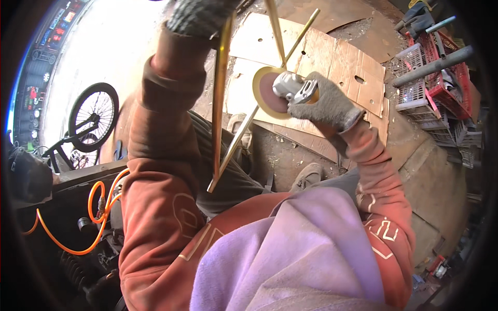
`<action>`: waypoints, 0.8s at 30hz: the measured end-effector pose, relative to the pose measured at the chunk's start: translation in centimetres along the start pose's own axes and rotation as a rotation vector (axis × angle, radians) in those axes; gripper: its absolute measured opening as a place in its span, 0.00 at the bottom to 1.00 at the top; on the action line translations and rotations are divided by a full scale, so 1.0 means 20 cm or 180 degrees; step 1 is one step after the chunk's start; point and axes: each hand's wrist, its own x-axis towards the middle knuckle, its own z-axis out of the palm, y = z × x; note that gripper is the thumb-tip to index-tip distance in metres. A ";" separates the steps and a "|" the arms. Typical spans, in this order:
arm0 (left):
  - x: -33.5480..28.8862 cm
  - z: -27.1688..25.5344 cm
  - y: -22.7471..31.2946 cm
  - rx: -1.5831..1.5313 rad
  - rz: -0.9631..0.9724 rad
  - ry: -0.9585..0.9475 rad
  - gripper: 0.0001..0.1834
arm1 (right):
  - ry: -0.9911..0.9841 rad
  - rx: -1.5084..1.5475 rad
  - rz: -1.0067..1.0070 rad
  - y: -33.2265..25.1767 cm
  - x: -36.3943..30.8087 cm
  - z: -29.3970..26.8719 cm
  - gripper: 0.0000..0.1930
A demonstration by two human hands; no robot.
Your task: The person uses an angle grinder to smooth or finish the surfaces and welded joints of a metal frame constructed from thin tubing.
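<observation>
My right hand [329, 103], in a grey work glove, is closed around an angle grinder [293, 88] with a silver gear head. Its wide disc [270, 93], yellowish at the rim and reddish brown inside, lies against or just in front of a shiny tube of a brass-coloured metal tube frame [222, 98]. The frame's tubes converge to a pointed end between my knees. My left hand [199, 18], also gloved, is at the upper edge by the frame's long tube and appears wrapped on it; its fingers are partly cut off. Whether the disc spins I cannot tell.
Flattened cardboard [353, 67] with holes covers the floor ahead. Stacked plastic crates [415, 72] with pipes stand at the right. On the left are a bicycle wheel [94, 116] and an orange coiled hose [98, 207]. My shoes [307, 177] are below the work.
</observation>
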 end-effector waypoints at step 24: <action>-0.16 0.41 0.23 0.0939 0.0587 -0.0604 0.16 | -0.0311 0.0286 -0.0207 0.03 -0.16 -0.07 0.25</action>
